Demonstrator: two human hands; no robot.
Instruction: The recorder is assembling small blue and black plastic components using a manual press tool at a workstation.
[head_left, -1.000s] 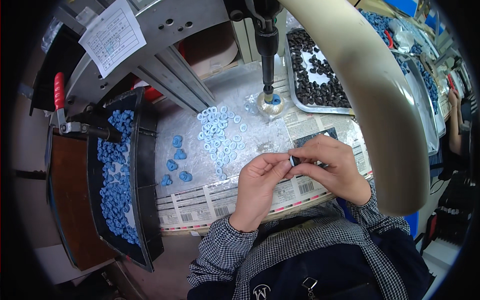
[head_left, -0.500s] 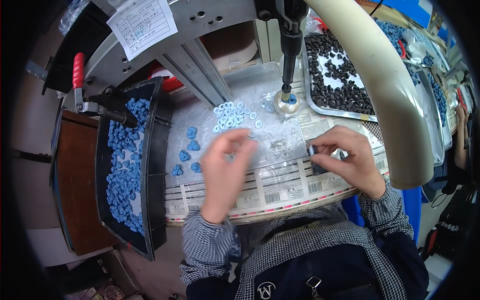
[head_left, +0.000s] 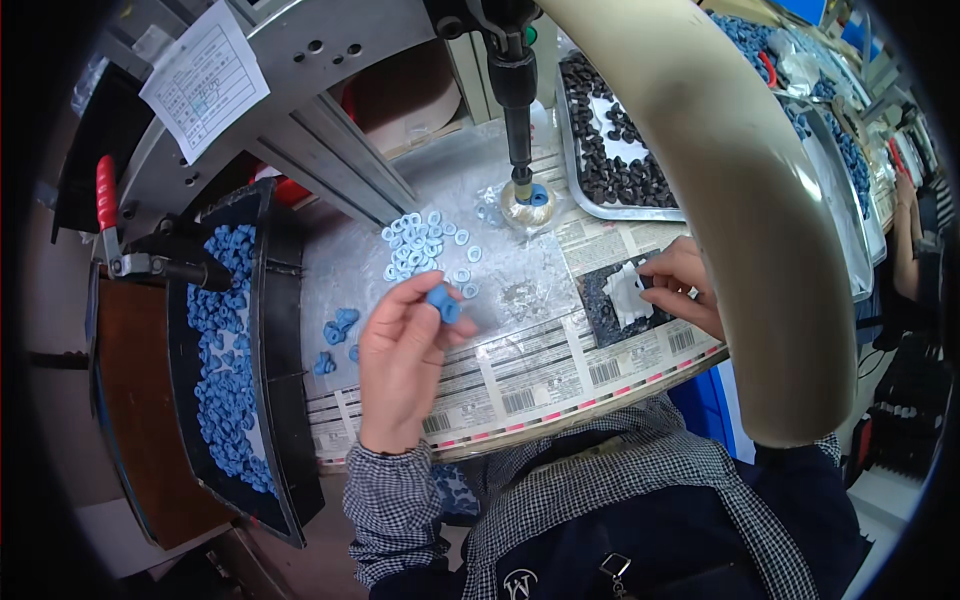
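Note:
Pinched in the fingers of my left hand [head_left: 395, 345] is a small blue lobed rubber part [head_left: 444, 303], held up over the plastic sheet. My right hand [head_left: 690, 285] is closed at the white cloth [head_left: 630, 297] on a dark pad [head_left: 602, 310]. A thin pale edge between its thumb and finger looks like a small ring [head_left: 641, 281], mostly hidden. Beyond my left hand lies a loose cluster of pale blue rings [head_left: 415, 243]. Several more blue rubber parts [head_left: 341, 325] lie to the left of that hand.
A vertical press rod [head_left: 516, 110] stands over a round fixture [head_left: 528, 212] with a blue piece on it. A thick beige tube [head_left: 770, 200] arches across the right side. A black bin [head_left: 285, 300] of blue parts is at left; a metal tray [head_left: 640, 212] of dark parts lies behind.
My left hand has gone from blurred and empty-looking to holding up a blue rubber part. My right hand has come to the cloth on the pad. The whole view has shifted.

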